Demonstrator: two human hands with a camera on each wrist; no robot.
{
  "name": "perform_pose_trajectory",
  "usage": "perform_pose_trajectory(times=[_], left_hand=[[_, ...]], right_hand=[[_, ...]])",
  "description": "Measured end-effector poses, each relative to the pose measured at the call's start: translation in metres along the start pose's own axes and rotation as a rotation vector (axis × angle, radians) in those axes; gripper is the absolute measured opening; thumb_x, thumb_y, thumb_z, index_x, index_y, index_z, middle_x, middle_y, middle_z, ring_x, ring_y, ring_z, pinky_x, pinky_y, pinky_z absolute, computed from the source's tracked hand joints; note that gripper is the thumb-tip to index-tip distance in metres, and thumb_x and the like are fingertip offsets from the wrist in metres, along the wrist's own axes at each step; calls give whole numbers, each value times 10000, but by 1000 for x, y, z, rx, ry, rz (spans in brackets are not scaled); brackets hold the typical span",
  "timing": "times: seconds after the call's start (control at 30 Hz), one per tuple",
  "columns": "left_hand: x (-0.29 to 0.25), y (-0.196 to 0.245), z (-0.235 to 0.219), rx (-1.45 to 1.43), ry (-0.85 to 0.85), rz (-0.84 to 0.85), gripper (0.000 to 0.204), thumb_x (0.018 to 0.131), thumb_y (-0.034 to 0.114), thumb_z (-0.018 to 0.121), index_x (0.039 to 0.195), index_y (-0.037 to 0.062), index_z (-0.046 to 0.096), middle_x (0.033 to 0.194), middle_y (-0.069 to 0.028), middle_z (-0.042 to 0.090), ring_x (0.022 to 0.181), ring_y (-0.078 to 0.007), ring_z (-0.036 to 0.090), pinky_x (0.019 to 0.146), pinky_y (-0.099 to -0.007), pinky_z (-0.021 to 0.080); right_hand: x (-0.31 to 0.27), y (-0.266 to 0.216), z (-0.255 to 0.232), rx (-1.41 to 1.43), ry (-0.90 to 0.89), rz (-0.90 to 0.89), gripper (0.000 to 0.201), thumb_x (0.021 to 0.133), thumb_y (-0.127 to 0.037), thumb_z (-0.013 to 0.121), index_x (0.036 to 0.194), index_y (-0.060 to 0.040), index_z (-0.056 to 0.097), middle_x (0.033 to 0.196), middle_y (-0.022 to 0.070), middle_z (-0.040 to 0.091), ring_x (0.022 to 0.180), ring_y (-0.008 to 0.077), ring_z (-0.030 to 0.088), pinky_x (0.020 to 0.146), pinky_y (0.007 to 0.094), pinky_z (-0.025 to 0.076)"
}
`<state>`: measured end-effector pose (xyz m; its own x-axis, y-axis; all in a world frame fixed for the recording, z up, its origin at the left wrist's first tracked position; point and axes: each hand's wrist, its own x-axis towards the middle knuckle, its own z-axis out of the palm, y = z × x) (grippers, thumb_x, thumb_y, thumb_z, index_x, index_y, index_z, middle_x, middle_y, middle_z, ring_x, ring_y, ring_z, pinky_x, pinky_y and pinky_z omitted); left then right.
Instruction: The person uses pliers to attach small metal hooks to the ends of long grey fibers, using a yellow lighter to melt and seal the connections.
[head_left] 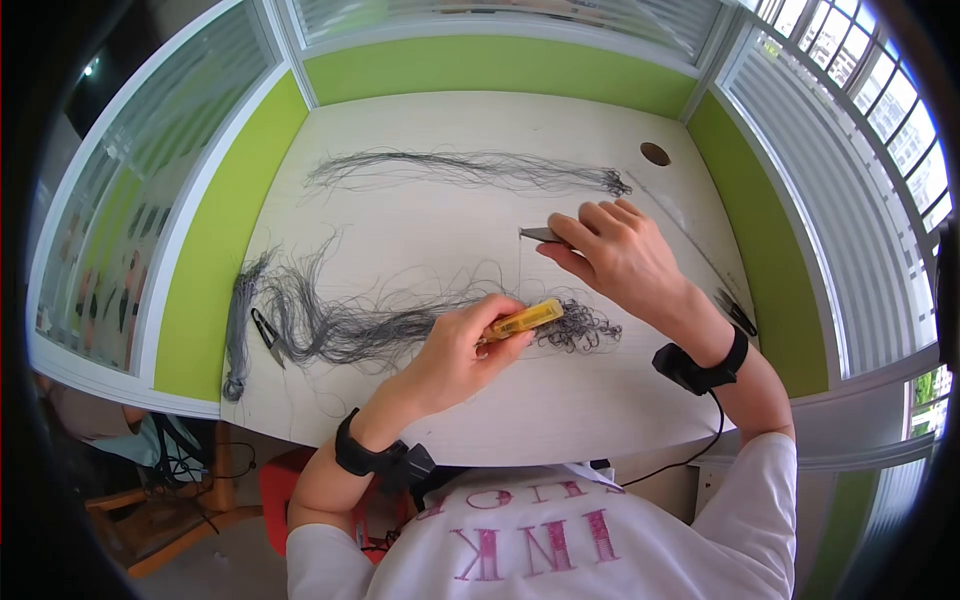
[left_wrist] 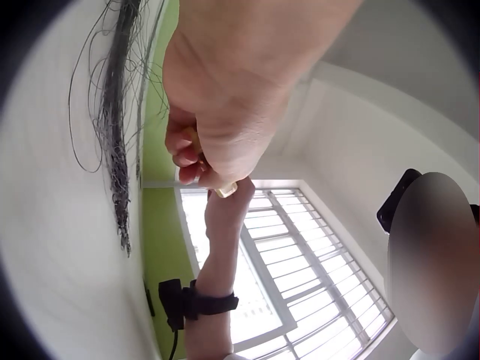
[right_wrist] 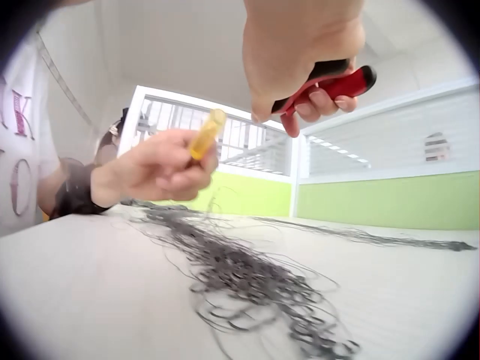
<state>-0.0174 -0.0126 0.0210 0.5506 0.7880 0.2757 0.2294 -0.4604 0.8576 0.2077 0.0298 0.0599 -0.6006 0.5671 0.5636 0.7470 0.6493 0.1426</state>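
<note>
My left hand (head_left: 468,342) grips a slim translucent yellow piece (head_left: 530,318), its end poking out past the thumb. Up and to the right, my right hand (head_left: 625,252) holds red-and-black-handled pliers (right_wrist: 319,91), with their grey jaws pointing left in the head view. From the tip of the pliers a thin pale strand runs down toward the yellow piece. Beneath the left hand lies a large tangled bundle of dark wires (head_left: 370,330), thin and wavy, with looped ends (right_wrist: 247,277) at the right.
A straighter dark bundle (head_left: 450,162) stretches across the back of the table (head_left: 450,232). Another hangs near the left edge (head_left: 243,310), beside black snips (head_left: 268,336). A dark tool (head_left: 738,312) lies at the right edge. Green partitions (head_left: 500,68) surround the table; a round hole (head_left: 655,154) sits back right.
</note>
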Motion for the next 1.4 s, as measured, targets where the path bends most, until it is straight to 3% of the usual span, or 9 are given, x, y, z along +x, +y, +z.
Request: perform_pose_trajectory(times=[0.2, 0.3, 0.43, 0.53, 0.8, 0.87, 1.03, 1.2, 1.4], left_hand=[[6, -10, -4, -412, 402, -66, 196, 921, 111, 617, 1058, -14, 555, 831, -33, 614, 758, -58, 558, 680, -222, 463], [8, -11, -6, 44, 210, -110, 216, 904, 113, 638, 1073, 0, 564, 842, -81, 629, 790, -114, 612, 703, -268, 497], [4, -14, 9, 27, -1, 154, 220, 914, 110, 615, 1081, -16, 549, 838, -126, 617, 685, -177, 592, 590, -302, 478], [-1, -3, 4, 9, -36, 75, 235, 903, 104, 636, 1086, -22, 559, 837, -86, 625, 720, -120, 596, 650, -262, 496], [7, -16, -6, -203, 391, -59, 149, 945, 97, 577, 1023, -21, 531, 816, -56, 601, 678, -89, 553, 612, -262, 471], [6, -15, -3, 42, 53, -10, 176, 930, 100, 598, 1034, -27, 532, 803, -96, 592, 672, -114, 566, 606, -270, 467], [-1, -1, 3, 17, -118, 87, 233, 949, 189, 582, 984, -31, 515, 724, -130, 569, 598, -180, 548, 550, -283, 423], [4, -8, -14, -383, 301, -115, 195, 977, 194, 541, 1001, 2, 562, 701, -20, 580, 669, -71, 528, 587, -207, 415], [7, -14, 1, -57, 220, -195, 165, 982, 151, 520, 980, -5, 575, 753, -43, 595, 674, -88, 554, 585, -245, 422]], right_hand=[[-26, -38, -29, 44, -126, -64, 240, 828, -314, 690, 823, -102, 576, 640, 11, 468, 552, 165, 492, 547, 301, 406], [-7, -50, -43, 60, -84, -128, 242, 826, -316, 690, 827, -104, 573, 635, 2, 448, 557, 155, 479, 546, 290, 401], [22, -22, -20, 39, 47, -136, 229, 837, -306, 677, 814, -107, 566, 635, 5, 462, 569, 162, 500, 545, 290, 411], [13, 0, 4, -2, 33, -89, 229, 842, -304, 672, 815, -106, 562, 635, 11, 479, 566, 173, 515, 547, 297, 423], [-18, -37, -39, 22, -192, -111, 250, 805, -314, 713, 837, -109, 573, 634, 4, 464, 560, 152, 501, 550, 292, 423], [-8, -44, -48, 9, -92, -166, 270, 785, -319, 729, 846, -105, 578, 647, 3, 461, 571, 147, 492, 546, 291, 413], [8, -5, -9, 30, 28, -123, 240, 813, -300, 706, 827, -105, 567, 636, 6, 454, 551, 173, 486, 530, 304, 407], [-22, -24, -9, 76, -86, -102, 230, 813, -289, 711, 844, -105, 578, 622, 4, 449, 546, 162, 492, 534, 300, 410], [-17, -37, -36, -23, -115, -121, 240, 799, -288, 724, 858, -98, 589, 624, -1, 424, 560, 148, 479, 534, 287, 395]])
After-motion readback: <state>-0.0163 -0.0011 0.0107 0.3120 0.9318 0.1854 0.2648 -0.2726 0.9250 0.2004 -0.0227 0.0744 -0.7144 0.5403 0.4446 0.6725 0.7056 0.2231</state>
